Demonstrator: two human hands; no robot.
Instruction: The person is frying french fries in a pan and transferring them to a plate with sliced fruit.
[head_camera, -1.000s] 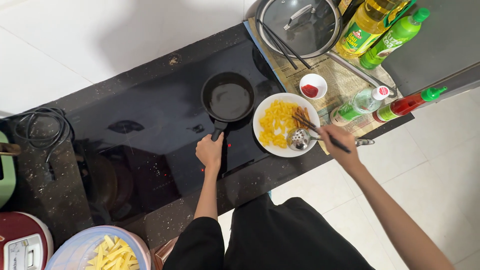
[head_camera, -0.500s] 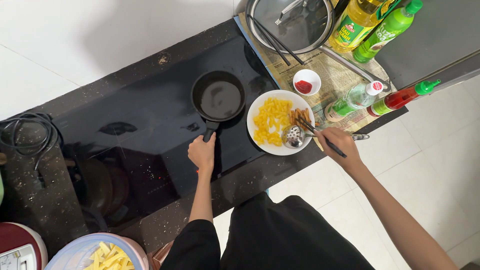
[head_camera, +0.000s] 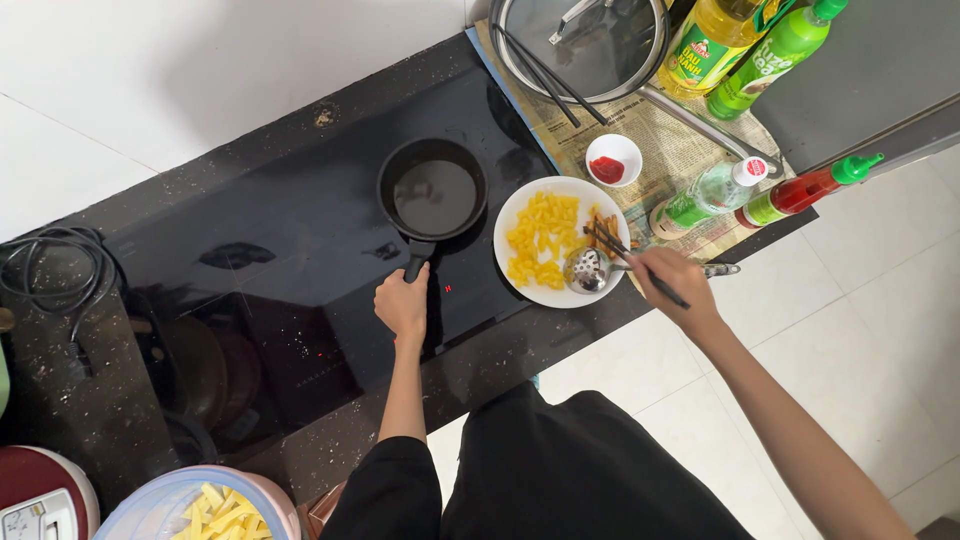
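Chopsticks (head_camera: 640, 265) sit pinched in the right hand (head_camera: 672, 285), tips angled down and left onto the white plate (head_camera: 520, 208), right among the brown fried strips (head_camera: 604, 232) at its right side. Fingers are curled tight round the sticks near their upper ends, a grip that gives reach over the plate rim. Nearest of all, at the bottom left, a bowl of pale yellow cut sticks (head_camera: 220, 512) waits beside a red-and-white appliance (head_camera: 35, 500). Moving up, the left hand (head_camera: 403, 303) closes round the black handle of the small frying pan (head_camera: 432, 192), fingers wrapped shut, steadying it flat on the glossy black cooktop (head_camera: 250, 280). The pan looks empty but for a dark sheen, possibly oil. On the plate, yellow chunks (head_camera: 540, 238) fill the left half, and a slotted metal spoon (head_camera: 588, 270) rests across the near edge, handle pointing right. Farther back, on newspaper (head_camera: 680, 150) spread to catch spatter, stand a little dish of red sauce (head_camera: 613, 160), a clear bottle (head_camera: 705, 195), a red squeeze bottle (head_camera: 800, 192), then oil bottles (head_camera: 715, 40) and a glass lid (head_camera: 580, 45) with another pair of sticks lying on it.
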